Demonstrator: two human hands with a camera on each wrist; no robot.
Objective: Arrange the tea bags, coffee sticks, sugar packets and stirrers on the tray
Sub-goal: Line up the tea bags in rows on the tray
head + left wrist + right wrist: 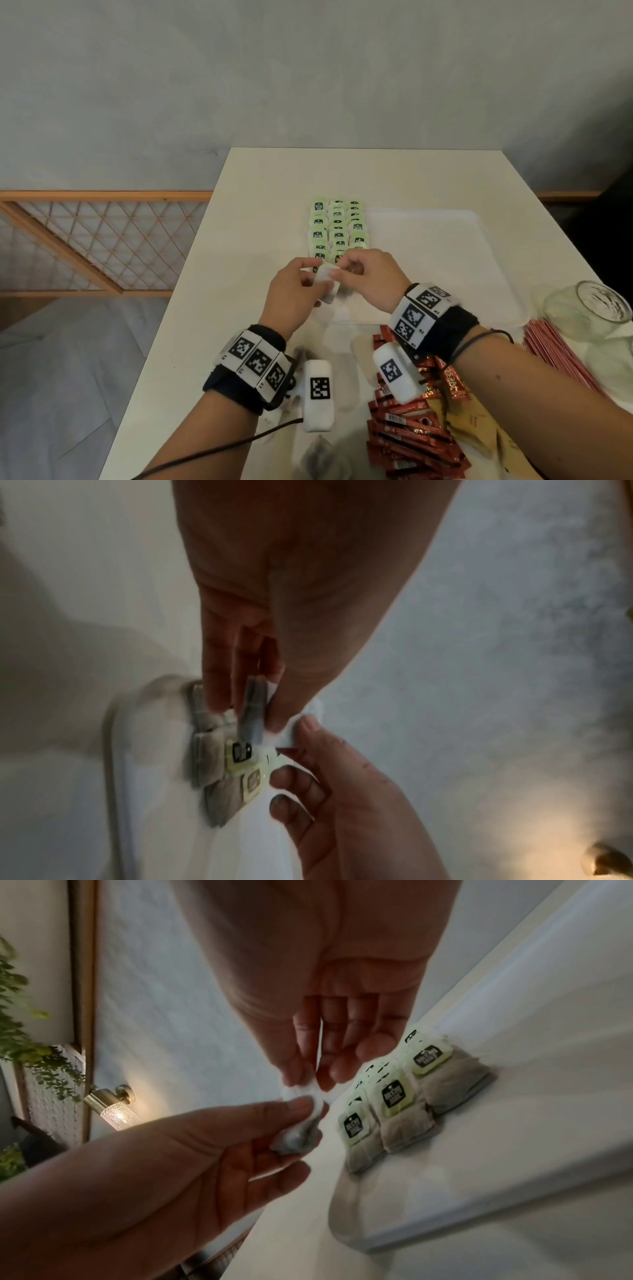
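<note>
A white tray [445, 260] lies on the white table. Three columns of tea bags with green tags [337, 229] fill its left side. Just in front of those columns, both hands hold one tea bag [326, 282] above the tray. My left hand [308, 277] pinches its grey pouch [296, 1137] and white paper end. My right hand [342, 270] pinches the same white end [301, 1093] from the other side. In the left wrist view the held tea bag [253, 712] hangs just above the nearest arranged tea bags [212, 750].
Red coffee sticks [407, 431] lie heaped at the near edge, with brown sugar packets [479, 428] beside them. Red-striped stirrers [561, 356] and a tipped glass jar [589, 308] sit at the right. Loose tea bags [318, 452] lie near my left wrist. A wooden lattice railing [102, 240] stands left of the table.
</note>
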